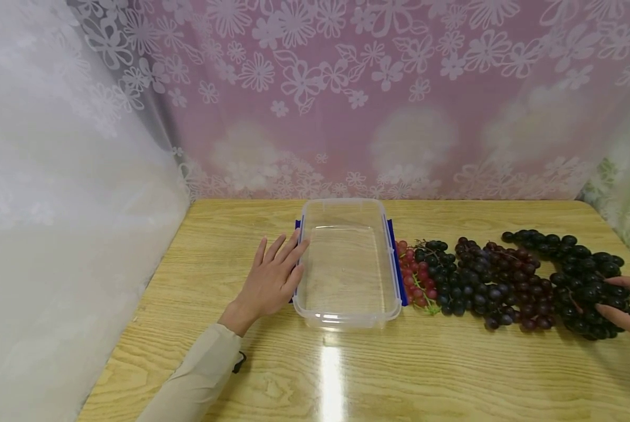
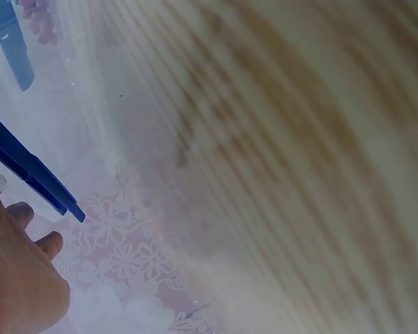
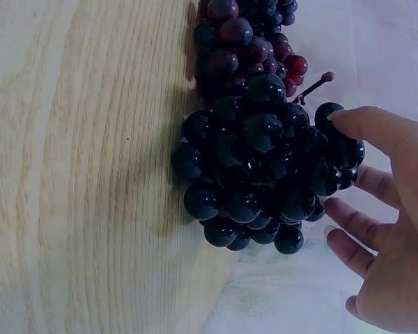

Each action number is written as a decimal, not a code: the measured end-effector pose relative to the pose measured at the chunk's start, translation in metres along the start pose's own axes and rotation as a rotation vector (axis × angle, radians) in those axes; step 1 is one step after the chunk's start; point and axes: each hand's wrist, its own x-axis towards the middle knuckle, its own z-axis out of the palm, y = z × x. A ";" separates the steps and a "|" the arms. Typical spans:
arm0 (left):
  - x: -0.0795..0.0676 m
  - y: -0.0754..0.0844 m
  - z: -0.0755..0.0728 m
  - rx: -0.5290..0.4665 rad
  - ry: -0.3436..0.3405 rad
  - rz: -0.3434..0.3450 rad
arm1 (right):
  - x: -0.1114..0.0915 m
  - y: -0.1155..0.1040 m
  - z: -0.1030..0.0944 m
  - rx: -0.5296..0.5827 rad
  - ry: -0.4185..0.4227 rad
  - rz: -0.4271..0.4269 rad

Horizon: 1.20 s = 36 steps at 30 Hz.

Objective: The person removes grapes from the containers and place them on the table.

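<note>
My left hand lies with fingers extended against the left side of a clear plastic food container, which has blue side clips. In the left wrist view, part of the left hand shows beside a blue clip. At the far right, my right hand reaches to a bunch of black grapes. The right wrist view shows the right hand with thumb and fingers spread at one side of the black grapes; the thumb tip touches or nearly touches a grape.
Between container and black grapes lie a red bunch, a dark blue bunch and a dark red bunch, pressed close together. All rest on a wood-grain table. A pink floral curtain hangs behind, with white sheeting at left.
</note>
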 end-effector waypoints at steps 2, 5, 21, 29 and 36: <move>0.000 0.000 0.000 -0.001 0.000 -0.001 | 0.000 -0.006 -0.005 -0.034 -0.004 0.017; 0.000 0.000 0.000 -0.002 0.010 0.000 | 0.002 -0.010 -0.008 -0.066 0.001 0.013; 0.000 0.001 -0.009 0.088 0.017 0.010 | 0.009 -0.021 -0.010 0.018 0.056 -0.048; -0.003 -0.001 -0.014 0.109 0.003 -0.022 | 0.013 -0.037 -0.009 0.072 0.157 -0.087; -0.007 -0.009 -0.018 0.125 0.026 -0.076 | 0.015 -0.052 -0.008 0.000 0.148 -0.139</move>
